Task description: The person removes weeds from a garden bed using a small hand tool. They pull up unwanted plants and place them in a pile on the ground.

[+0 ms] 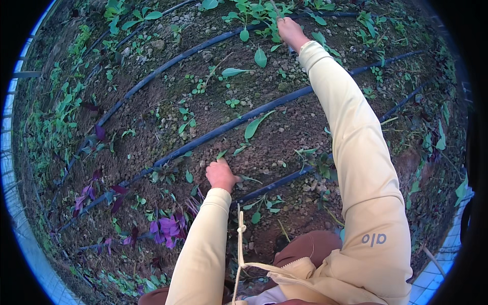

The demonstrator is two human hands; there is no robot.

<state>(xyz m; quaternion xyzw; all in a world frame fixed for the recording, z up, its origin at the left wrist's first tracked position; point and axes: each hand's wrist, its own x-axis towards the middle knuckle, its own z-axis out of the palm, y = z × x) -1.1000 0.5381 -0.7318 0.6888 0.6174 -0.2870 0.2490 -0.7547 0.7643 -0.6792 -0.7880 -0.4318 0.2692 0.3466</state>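
Note:
My left hand point(222, 176) is low over the brown soil point(213, 114), between two black drip hoses. Its thumb points right, beside a narrow green leaf point(250, 179). Another small leaf point(221, 154) shows just past the knuckles; the fingertips are hidden, so whether they grip anything is unclear. Farther out, my right arm is stretched forward. The right hand point(291, 33) is closed around what looks like a thin brown stick point(275, 7), which sticks out past the fist among leafy green seedlings point(253, 13). Something small and bluish shows under that wrist, too hidden to name.
Black drip hoses point(228, 126) run slantwise across the bed. Purple-leaved plants point(167, 230) grow left of my left forearm. A loose green leaf point(256, 125) lies between the hoses. Weeds point(61, 114) cover the left side. My brown-clad knee point(316, 248) is close below.

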